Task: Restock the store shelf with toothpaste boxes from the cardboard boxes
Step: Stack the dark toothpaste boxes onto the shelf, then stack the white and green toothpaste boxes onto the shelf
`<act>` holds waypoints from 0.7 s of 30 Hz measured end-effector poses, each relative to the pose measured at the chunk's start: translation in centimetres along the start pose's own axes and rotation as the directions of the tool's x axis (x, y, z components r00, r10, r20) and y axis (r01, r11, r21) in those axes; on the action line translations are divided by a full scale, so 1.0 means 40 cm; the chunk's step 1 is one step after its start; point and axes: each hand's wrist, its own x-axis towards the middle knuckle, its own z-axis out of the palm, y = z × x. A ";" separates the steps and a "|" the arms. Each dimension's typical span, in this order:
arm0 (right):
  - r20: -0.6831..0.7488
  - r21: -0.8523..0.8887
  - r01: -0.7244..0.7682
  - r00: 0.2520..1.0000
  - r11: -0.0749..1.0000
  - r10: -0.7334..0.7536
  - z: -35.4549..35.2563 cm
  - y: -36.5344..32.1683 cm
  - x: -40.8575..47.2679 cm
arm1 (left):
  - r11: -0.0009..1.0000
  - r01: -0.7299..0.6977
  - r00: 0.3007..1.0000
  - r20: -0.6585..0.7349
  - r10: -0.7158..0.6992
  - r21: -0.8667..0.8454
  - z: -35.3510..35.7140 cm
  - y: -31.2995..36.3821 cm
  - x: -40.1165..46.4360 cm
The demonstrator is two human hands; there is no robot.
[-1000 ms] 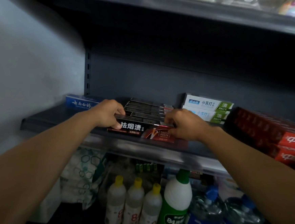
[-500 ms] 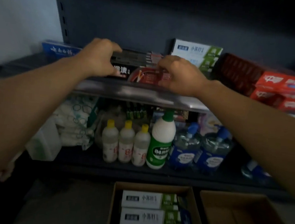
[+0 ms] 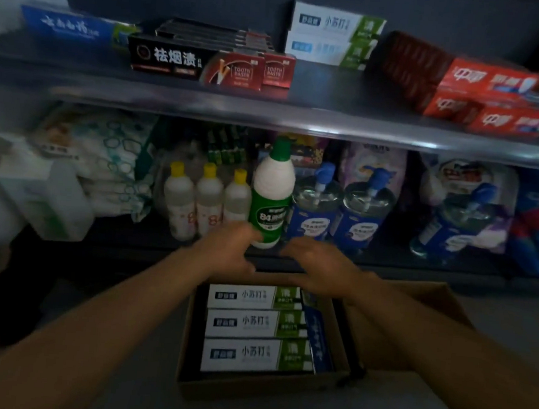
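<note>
Left hand point(image 3: 230, 249) and right hand point(image 3: 316, 266) hovering empty, fingers loose, above cardboard box point(image 3: 260, 386) holding 3 white-green toothpaste boxes point(image 3: 252, 325); black toothpaste boxes point(image 3: 195, 61) sitting on shelf point(image 3: 269, 107).

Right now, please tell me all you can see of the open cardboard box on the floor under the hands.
The cardboard box is brown, with its top open, and it sits on the grey floor in front of the lower shelf. Inside lie three white and green toothpaste boxes, flat and side by side, labels up. A blue box stands on edge along their right ends. A second cardboard box is right beside it. Both hands hover above its far end, touching nothing.
</note>
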 end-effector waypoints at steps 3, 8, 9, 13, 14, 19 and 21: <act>0.122 0.067 -0.058 0.991 0.996 0.049 0.112 0.027 -0.035 | 0.999 0.042 0.990 0.136 -0.038 -0.028 0.119 -0.026 0.010; 0.260 0.089 -0.090 0.963 0.992 0.065 0.284 0.058 -0.063 | 0.990 0.116 0.963 0.253 -0.092 -0.081 0.261 -0.047 0.028; 0.277 0.082 -0.092 0.959 0.992 0.066 0.309 0.062 -0.066 | 0.988 0.124 0.961 0.260 -0.097 -0.090 0.282 -0.052 0.033; 0.320 0.044 -0.093 0.944 0.995 0.074 0.359 0.067 -0.064 | 0.979 0.174 0.946 0.295 -0.136 -0.106 0.334 -0.073 0.042; 0.322 0.035 -0.093 0.943 0.995 0.077 0.368 0.069 -0.062 | 0.977 0.188 0.941 0.303 -0.148 -0.106 0.343 -0.080 0.044; 0.323 0.039 -0.104 0.943 0.994 0.086 0.399 0.084 -0.052 | 0.974 0.211 0.928 0.329 -0.176 -0.076 0.370 -0.107 0.051; 0.327 0.056 -0.099 0.942 0.994 0.075 0.402 0.089 -0.049 | 0.974 0.215 0.929 0.323 -0.180 -0.075 0.373 -0.109 0.053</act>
